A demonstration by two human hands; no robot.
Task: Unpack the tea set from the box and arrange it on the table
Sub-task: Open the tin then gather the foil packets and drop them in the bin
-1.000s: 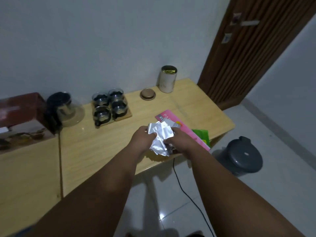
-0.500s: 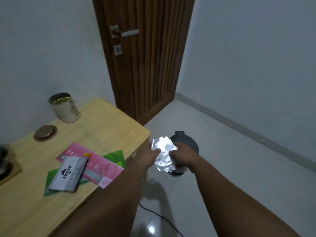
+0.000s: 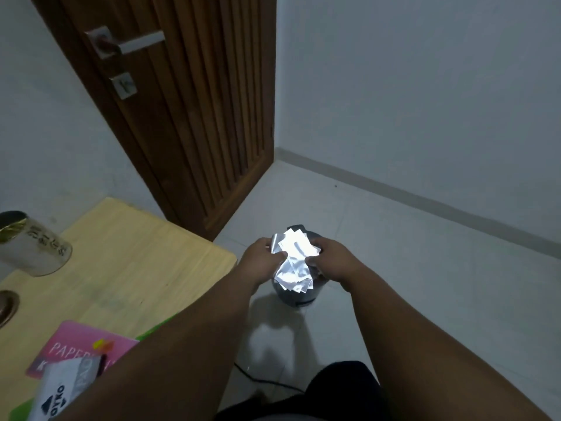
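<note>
Both hands hold a crumpled bunch of shiny silver wrappers [image 3: 294, 260] out over the floor, past the table's right end. My left hand [image 3: 261, 262] pinches its left side and my right hand [image 3: 332, 260] grips its right side. Directly beneath the bunch stands a dark grey bin [image 3: 294, 296], mostly hidden by the wrappers and my hands. The wooden table [image 3: 127, 262] lies to the left. The tea set and its box are out of view.
On the table stand a metal tin [image 3: 32, 247] with a gold rim, a round bronze lid [image 3: 5, 305] at the left edge, a pink paper pack [image 3: 76, 344] and a grey packet [image 3: 57, 390]. A brown door [image 3: 182, 117] is behind. A black cable [image 3: 267, 382] runs across the floor.
I have turned right, away from the tea set, carrying the silver wrappers off the table's edge until they hang over the grey bin. Both hands have kept their hold.
</note>
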